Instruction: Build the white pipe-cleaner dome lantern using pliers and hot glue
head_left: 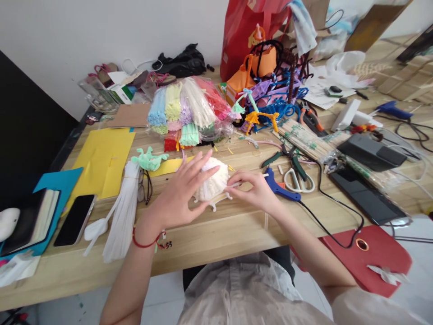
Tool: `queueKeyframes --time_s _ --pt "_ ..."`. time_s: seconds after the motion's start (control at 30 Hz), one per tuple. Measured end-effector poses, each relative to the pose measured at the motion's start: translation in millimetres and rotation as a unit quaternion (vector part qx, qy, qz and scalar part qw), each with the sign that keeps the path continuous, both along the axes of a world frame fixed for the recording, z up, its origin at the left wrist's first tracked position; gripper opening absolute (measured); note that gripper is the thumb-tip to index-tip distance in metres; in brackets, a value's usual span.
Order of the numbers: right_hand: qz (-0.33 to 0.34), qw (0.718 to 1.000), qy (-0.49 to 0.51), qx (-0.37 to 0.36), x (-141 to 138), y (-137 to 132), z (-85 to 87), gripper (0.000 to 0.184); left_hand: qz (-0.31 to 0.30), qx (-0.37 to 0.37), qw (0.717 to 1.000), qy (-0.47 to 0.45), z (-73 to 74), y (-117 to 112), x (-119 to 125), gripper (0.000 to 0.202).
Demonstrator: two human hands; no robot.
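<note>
Obs.: white fuzzy dome (216,180), apparently wound from chenille stems, sits on the wooden table (219,234) near its front edge, directly before the person. Left hand (179,194) lies over the dome's left side, fingers spread and released, palm steadying rather than gripping. Right hand (255,189) is at the dome's right flank, thumb and forefinger pinched on a loose white stem (234,185) that runs into the dome. Small white loops (216,205) project from the base toward the person. Judgement: the step in hand looks like working this stem into the dome's wall. To do it well, the pinch should stay close to where the stem meets the body, so the wire bends where wanted and does not kink; the left palm should press lightly, since hard pressure would flatten the pile. Nearby: blue glue gun (280,188) just beside the right hand, its cord trailing right, so the wrist needs to stay clear of it; scissors (299,180) beyond; bundle of white stems (122,212) and a phone (75,220) to the left.
</note>
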State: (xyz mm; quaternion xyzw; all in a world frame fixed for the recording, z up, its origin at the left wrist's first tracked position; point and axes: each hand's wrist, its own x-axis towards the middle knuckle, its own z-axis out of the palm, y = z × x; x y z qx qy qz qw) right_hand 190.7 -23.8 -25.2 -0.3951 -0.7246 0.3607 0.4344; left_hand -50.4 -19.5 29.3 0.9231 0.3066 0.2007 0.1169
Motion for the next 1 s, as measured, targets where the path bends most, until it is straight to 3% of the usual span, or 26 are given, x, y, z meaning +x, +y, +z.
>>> queueKeyframes --time_s 0.1,0.17,0.3,0.5,0.73,0.9,1.0 --pt "-0.014 1.0 0.012 0.014 -7 -6 -3.0 0.014 0.059 0.029 0.998 0.023 -1.1 -11 8 0.075" --pt "-0.02 0.999 0.012 0.023 -9 -8 -4.4 0.014 0.068 0.049 0.996 0.015 -4.6 -12 11 0.073" --pt "-0.015 0.999 0.003 0.033 -10 -6 -4.8 0.016 0.049 0.055 0.997 0.011 -7.6 -6 8 0.071" --pt "0.063 0.996 -0.032 0.046 2 3 -0.3 0.016 0.017 0.037 0.999 -0.005 -3.4 2 -2 0.062" --pt "0.038 0.994 -0.042 0.09 0 7 -4.8 0.013 -0.007 0.027 1.0 -0.014 -1.5 4 -4 0.063" --pt "-0.016 0.997 -0.025 0.076 1 11 -10.7 0.019 -0.012 0.02 1.0 -0.012 -1.2 6 -7 0.062" --pt "0.0 0.997 -0.029 0.073 4 13 -9.7 0.015 -0.012 0.02 1.0 -0.014 -1.3 7 -7 0.061"
